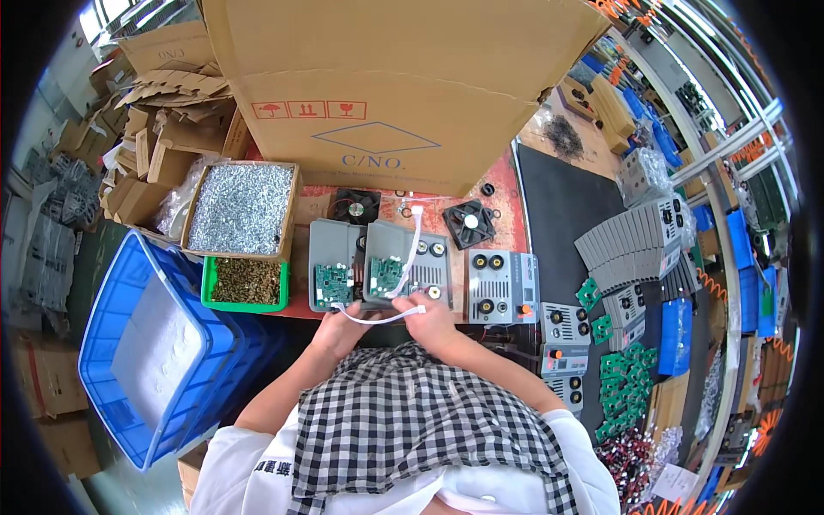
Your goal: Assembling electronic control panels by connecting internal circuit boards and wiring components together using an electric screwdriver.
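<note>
Both of my hands are at the near edge of two grey housing panels lying side by side. The left panel (333, 242) and the right panel (395, 236) each carry a green circuit board, the left board (333, 281) and the right board (388, 275). A white cable (378, 321) curves between my hands, its connector by my right fingers. My left hand (337, 331) is closed at the left panel's lower edge; its fingertips are partly hidden. My right hand (431, 324) is closed around the connector end. A second white cable (417, 245) stretches across the right panel.
Behind the panels stand a large carton (386, 94) and two black fans, one (469, 224) to the right. Left are a box of screws (243, 209), a green tray (247, 283) and a blue crate (154, 343). A finished-looking grey unit (501, 286) sits right, near stacked panels (627, 240).
</note>
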`<state>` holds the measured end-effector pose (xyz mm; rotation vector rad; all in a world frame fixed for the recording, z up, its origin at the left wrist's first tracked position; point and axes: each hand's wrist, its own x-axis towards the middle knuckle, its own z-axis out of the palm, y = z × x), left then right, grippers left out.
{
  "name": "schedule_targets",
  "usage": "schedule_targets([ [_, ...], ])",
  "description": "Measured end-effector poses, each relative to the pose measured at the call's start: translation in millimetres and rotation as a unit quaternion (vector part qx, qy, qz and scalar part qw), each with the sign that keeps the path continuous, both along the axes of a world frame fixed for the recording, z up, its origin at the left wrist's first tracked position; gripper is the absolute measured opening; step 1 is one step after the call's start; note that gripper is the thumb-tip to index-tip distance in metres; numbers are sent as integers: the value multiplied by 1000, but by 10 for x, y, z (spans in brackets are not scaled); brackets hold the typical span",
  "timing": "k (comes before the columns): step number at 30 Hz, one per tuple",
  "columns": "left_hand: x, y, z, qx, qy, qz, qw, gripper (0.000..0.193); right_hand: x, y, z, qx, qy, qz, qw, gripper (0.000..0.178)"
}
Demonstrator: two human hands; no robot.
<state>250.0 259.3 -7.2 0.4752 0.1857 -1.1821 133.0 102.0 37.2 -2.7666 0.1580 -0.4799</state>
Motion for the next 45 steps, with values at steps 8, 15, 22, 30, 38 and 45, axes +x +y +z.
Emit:
schedule_targets([
  [8,-160,-142,-53,106,-93,54,989,29,-150,104,-290,72,-7,103,992,23],
  [15,-145,-169,91,132,-79,50,987,37,-775,-190,43,380,-28,-270,884,17],
  [22,-86,-213,189,156,-53,-56,985,33,-1449,-888,-344,802,-304,-391,334,40],
  [30,-62,-215,91,106,-47,-72,991,33,-970,-731,115,548,-349,-423,632,14],
  [38,-29,-235,33,96,-58,-44,993,33,-663,-295,42,-42,-46,-179,982,7],
  [45,-23,-236,-16,90,-85,-72,990,39,-714,-258,-68,-4,-31,-122,992,15],
])
